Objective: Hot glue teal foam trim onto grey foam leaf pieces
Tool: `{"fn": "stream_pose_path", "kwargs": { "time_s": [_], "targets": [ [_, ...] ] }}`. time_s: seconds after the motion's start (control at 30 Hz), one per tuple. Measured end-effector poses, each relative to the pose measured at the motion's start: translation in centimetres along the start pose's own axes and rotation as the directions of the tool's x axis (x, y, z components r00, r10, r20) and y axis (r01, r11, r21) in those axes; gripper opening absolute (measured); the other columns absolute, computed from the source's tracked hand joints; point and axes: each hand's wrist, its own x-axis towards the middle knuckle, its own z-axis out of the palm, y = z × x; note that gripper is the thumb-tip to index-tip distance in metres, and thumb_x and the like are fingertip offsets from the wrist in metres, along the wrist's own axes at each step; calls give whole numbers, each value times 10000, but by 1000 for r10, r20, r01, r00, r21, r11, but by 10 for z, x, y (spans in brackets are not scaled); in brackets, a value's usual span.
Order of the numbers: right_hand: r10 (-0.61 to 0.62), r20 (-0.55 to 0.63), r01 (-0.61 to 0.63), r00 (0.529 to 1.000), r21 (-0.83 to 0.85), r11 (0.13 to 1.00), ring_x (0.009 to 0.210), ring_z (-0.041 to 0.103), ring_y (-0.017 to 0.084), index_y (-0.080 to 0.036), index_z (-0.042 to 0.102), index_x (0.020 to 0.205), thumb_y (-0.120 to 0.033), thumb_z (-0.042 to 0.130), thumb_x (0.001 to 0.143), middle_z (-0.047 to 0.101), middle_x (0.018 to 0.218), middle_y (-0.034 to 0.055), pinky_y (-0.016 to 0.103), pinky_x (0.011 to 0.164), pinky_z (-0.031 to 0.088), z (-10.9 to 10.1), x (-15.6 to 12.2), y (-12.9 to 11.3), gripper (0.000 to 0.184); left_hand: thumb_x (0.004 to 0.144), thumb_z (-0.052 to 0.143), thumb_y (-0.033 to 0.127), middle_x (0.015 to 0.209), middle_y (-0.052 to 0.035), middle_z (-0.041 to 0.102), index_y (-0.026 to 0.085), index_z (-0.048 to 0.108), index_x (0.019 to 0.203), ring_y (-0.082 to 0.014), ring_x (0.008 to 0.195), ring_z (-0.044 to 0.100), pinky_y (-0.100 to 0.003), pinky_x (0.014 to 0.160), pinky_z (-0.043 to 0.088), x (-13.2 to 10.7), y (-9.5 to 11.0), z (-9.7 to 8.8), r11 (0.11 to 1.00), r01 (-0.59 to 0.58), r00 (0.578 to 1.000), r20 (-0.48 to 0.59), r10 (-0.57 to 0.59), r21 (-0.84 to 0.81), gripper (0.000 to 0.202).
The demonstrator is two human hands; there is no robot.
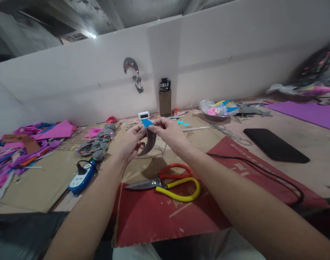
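The left hand [132, 141] and the right hand [168, 133] meet near the center of the frame. Each is pinching, thumb against fingers, at the small blue piece [146, 123], which sits between them above the counter [227, 124]. A dark gray crescent [150, 142] hangs directly below the blue piece, its pointed end curving toward the lower left beside the left fingers; the fingers hide how the 2 pieces meet.

Below the hands, scissors [154, 183] with 1 red and 1 yellow handle lie on red cardboard [165, 220], blades pointing left. Just above the hands stand a small white digital clock [144, 115] and, to its right, a dark bottle [165, 102] against the white partition [99, 72]. A gray crescent ornament [131, 64] with pink and red dots hangs on it.

Left of the hands lie gray pieces [101, 139] with pink and orange dots, and below them a blue-and-white power strip [82, 179] with a plug in it. Colored scraps [55, 131] fill the far left. At right are a bowl [217, 117] of bagged pieces, a black phone [275, 145] and a purple sheet [305, 112].
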Motion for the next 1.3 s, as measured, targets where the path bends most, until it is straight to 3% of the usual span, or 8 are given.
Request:
{"fn": "stream_pose_path", "kwargs": {
  "time_s": [0.1, 0.23, 0.33, 0.43, 0.73, 0.9, 1.07, 1.3],
  "targets": [
    [-57, -86, 45, 995, -131, 990, 571, 395, 85, -179, 564, 712, -346, 670, 721, 462, 603, -51, 248, 561, 335, -4, 2, 2, 199, 691, 729, 391, 889, -56, 692, 178, 715, 840, -102, 635, 573, -136, 373, 378, 1, 2, -3, 997, -46, 999, 11, 45, 63, 261],
    [-110, -119, 83, 987, -216, 973, 573, 394, 90, -181, 569, 720, -375, 659, 730, 468, 604, -46, 255, 564, 332, -9, 3, 4, 214, 723, 698, 344, 953, -80, 693, 177, 726, 902, -133, 742, 619, -123, 368, 360, -1, 5, -5, 993, -73, 997, 40, 70, 93, 247],
    [-104, -106, 78, 989, -221, 972, 580, 416, 98, -183, 574, 739, -382, 646, 733, 496, 616, -37, 259, 564, 343, -11, 4, 6, 212, 718, 709, 362, 995, -92, 689, 179, 710, 965, -166, 801, 651, -121, 359, 373, -1, 4, -3, 997, -31, 993, 114, 23, 69, 307],
    [-98, -108, 71, 989, -228, 971, 587, 429, 103, -182, 576, 738, -381, 649, 723, 511, 624, -33, 260, 570, 352, -11, 5, 8, 213, 694, 734, 377, 965, -83, 695, 173, 695, 966, -178, 784, 671, -178, 450, 507, -1, 0, 0, 999, 27, 991, 131, -31, 29, 343],
    [-38, -100, 21, 994, -166, 986, 620, 466, 111, -181, 568, 723, -367, 632, 724, 544, 653, -23, 263, 602, 379, -10, 8, 12, 196, 685, 745, 275, 945, -98, 709, 120, 668, 934, -183, 806, 688, -282, 672, 581, -3, -3, 13, 991, 47, 999, 6, -47, -122, 304],
    [-67, -81, 46, 994, -239, 970, 587, 430, 105, -185, 557, 715, -351, 627, 734, 503, 621, -37, 262, 579, 353, -9, 6, 13, 181, 663, 755, 270, 883, -83, 709, 112, 669, 881, -166, 758, 680, -265, 641, 570, -2, -6, 13, 990, 39, 994, -97, -52, -132, 282],
    [-138, -40, 119, 990, -309, 944, 632, 471, 124, -200, 533, 903, -304, 596, 777, 510, 680, -34, 279, 622, 375, -5, 3, 14, 175, 674, 733, 240, 803, -34, 701, 141, 647, 793, -139, 686, 667, -266, 616, 575, 3, -5, 4, 983, -25, 977, -212, -14, -182, 178],
    [-181, -35, 164, 983, -284, 945, 632, 475, 129, -209, 518, 945, -259, 545, 809, 492, 678, -37, 276, 620, 369, -4, 0, 14, 148, 689, 720, 219, 853, -52, 716, 142, 655, 842, -146, 703, 676, -246, 580, 574, 4, -4, 0, 979, -9, 979, -200, -32, -202, 183]
  ]
}}
